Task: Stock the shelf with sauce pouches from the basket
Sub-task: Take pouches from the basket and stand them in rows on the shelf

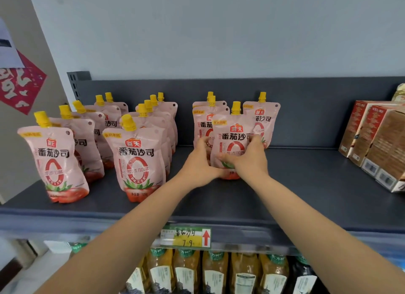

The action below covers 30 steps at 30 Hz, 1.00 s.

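A pink sauce pouch (235, 138) with a yellow cap stands upright on the dark grey shelf (306, 184), at the front of the third row. My left hand (200, 162) grips its left side and my right hand (249, 160) grips its right side, fingers curled round its lower half. Behind it stand two more pouches (207, 118) and another pouch (262, 116) to the right. Two full rows of pouches fill the left: one row led by a front pouch (55, 160), the other by a front pouch (140, 162). The basket is out of view.
Brown and red cartons (377, 140) stand at the shelf's right end. A price tag (186, 236) hangs on the shelf's front lip. Bottles (214, 271) line the shelf below. A wall with a red paper decoration (19, 88) is at the left.
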Tool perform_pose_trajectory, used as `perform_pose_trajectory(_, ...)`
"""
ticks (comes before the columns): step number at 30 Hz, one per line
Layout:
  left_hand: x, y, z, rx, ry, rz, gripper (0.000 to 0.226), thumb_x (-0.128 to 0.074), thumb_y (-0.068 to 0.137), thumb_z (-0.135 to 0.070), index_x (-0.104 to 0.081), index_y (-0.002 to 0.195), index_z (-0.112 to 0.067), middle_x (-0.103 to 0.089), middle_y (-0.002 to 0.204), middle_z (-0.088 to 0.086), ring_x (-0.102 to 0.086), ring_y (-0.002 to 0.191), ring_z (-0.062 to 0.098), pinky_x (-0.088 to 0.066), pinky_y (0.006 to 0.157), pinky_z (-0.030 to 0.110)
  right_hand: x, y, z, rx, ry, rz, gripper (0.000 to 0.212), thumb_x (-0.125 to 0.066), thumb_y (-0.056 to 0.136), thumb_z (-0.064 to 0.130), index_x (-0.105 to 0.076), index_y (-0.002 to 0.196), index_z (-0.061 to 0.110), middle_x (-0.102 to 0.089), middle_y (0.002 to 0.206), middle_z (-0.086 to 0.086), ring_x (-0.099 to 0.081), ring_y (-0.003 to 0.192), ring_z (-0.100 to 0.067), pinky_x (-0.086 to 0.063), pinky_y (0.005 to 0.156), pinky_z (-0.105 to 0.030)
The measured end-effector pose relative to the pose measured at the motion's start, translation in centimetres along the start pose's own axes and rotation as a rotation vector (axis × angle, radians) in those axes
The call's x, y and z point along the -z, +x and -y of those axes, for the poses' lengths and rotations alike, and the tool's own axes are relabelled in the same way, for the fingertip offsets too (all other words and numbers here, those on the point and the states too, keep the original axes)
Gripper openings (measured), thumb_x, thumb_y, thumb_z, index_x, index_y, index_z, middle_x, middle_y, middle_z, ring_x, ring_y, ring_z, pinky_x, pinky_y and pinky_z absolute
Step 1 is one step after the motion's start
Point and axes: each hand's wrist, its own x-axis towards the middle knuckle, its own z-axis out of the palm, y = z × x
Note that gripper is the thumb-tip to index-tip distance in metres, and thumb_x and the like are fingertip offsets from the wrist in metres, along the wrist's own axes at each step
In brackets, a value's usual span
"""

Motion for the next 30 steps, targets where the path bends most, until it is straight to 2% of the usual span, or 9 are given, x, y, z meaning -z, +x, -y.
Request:
perform_pose_trajectory(4, 0.3, 0.2, 0.4, -0.113, 0.069, -0.083, 0.118, -0.084, 0.068, -0.015, 0.003, 0.148, -0.023, -0.043, 0.142, -0.005, -0.047, 0.120, 0.005, -0.042, 0.091, 0.016, -2.8, 0.8, 1.3, 0.052, 0.013, 0.020, 0.080, -0.089, 0.054, 0.038, -0.040, 0.112, 0.015, -0.054, 0.119, -0.007, -0.054, 0.113, -0.027, -0.052, 0.090, -0.047)
perform_pose_trajectory(8, 0.8, 1.2, 1.1, -0.104, 0.165, -0.093, 0.125, -0.083, 0.069, -0.019, 0.015, 0.147, -0.027, -0.037, 0.147, -0.002, -0.046, 0.127, 0.014, -0.045, 0.102, 0.033, -4.4, 1.7, 1.5, 0.033, 0.048, 0.010, 0.075, -0.089, 0.057, 0.035, -0.042, 0.111, 0.011, -0.054, 0.118, -0.009, -0.055, 0.112, -0.029, -0.052, 0.089, -0.047)
perform_pose_trajectory(12, 1.3, 2.7, 2.0, -0.068, 0.251, -0.050, 0.130, -0.082, 0.067, -0.029, 0.024, 0.141, -0.040, -0.044, 0.140, 0.002, -0.058, 0.111, 0.022, -0.052, 0.093, 0.044, -4.9, 2.2, 1.5, 0.050, 0.046, 0.008, 0.072, -0.087, 0.060, 0.034, -0.041, 0.111, 0.010, -0.053, 0.117, -0.010, -0.055, 0.110, -0.029, -0.053, 0.087, -0.045)
perform_pose_trajectory(14, 1.6, 3.3, 2.6, -0.070, 0.258, -0.047, 0.132, -0.082, 0.064, -0.031, 0.025, 0.140, -0.043, -0.045, 0.137, 0.002, -0.060, 0.107, 0.022, -0.054, 0.089, 0.045, -5.1, 2.2, 1.7, 0.070, 0.027, 0.007, 0.073, -0.087, 0.062, 0.033, -0.039, 0.113, 0.009, -0.051, 0.119, -0.010, -0.055, 0.111, -0.029, -0.053, 0.087, -0.045)
perform_pose_trajectory(18, 1.8, 3.6, 3.1, -0.060, 0.308, -0.045, 0.138, -0.082, 0.068, -0.026, 0.041, 0.128, -0.048, -0.041, 0.141, 0.004, -0.056, 0.112, 0.020, -0.052, 0.093, 0.043, -5.4, 2.1, 1.8, 0.125, -0.001, 0.003, 0.076, -0.086, 0.064, 0.034, -0.035, 0.115, 0.010, -0.050, 0.120, -0.010, -0.056, 0.110, -0.029, -0.055, 0.084, -0.045)
perform_pose_trajectory(21, 1.6, 4.0, 3.4, -0.042, 0.308, -0.053, 0.141, -0.081, 0.068, -0.025, 0.047, 0.124, -0.046, -0.040, 0.142, 0.006, -0.054, 0.116, 0.022, -0.050, 0.096, 0.045, -5.0, 2.1, 1.7, 0.141, 0.004, -0.001, 0.075, -0.086, 0.064, 0.034, -0.033, 0.112, 0.010, -0.049, 0.118, -0.009, -0.057, 0.106, -0.027, -0.055, 0.080, -0.041)
perform_pose_trajectory(24, 1.4, 4.1, 3.9, -0.041, 0.298, -0.085, 0.143, -0.080, 0.067, -0.023, 0.051, 0.115, -0.052, -0.045, 0.138, 0.008, -0.058, 0.110, 0.024, -0.050, 0.095, 0.047, -4.6, 2.2, 1.7, 0.131, -0.016, 0.023, 0.074, -0.085, 0.066, 0.034, -0.032, 0.110, 0.009, -0.046, 0.117, -0.009, -0.057, 0.103, -0.027, -0.054, 0.076, -0.040)
perform_pose_trajectory(30, 1.0, 4.1, 4.4, -0.047, 0.340, -0.139, 0.143, -0.080, 0.070, -0.017, 0.053, 0.112, -0.052, -0.048, 0.131, 0.012, -0.060, 0.100, 0.023, -0.052, 0.090, 0.046, -4.4, 2.3, 1.7, 0.111, -0.026, 0.019, 0.078, -0.087, 0.063, 0.037, -0.031, 0.110, 0.010, -0.045, 0.116, -0.010, -0.057, 0.103, -0.029, -0.053, 0.072, -0.040)
